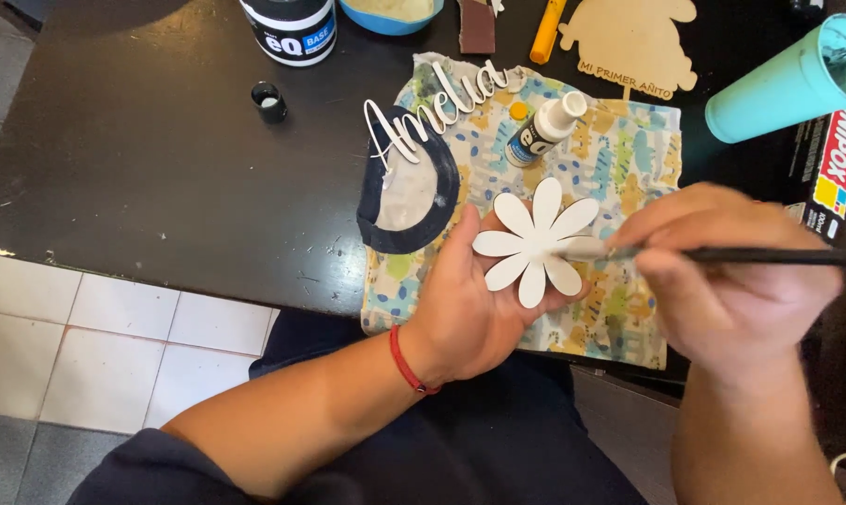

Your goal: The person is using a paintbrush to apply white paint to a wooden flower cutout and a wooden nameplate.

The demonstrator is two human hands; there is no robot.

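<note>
The flat white flower-shaped cutout [533, 245] looks like thin board with a matt, even coat of paint. The slim black-handled paintbrush [722, 254] has a smooth, slightly glossy shaft. Under them lies a soft printed cotton cloth [629, 159] — crumpled, matt, with a dark ribbed neckband. The dark tabletop [161, 159] is semi-glossy, scuffed and scratched near its edge. The pale unpainted wooden figure cutout [633, 42] shows bare, matt wood — the turquoise plastic cup [788, 89] is smooth, and the small white plastic paint bottle [546, 129] has a faint sheen.
</note>
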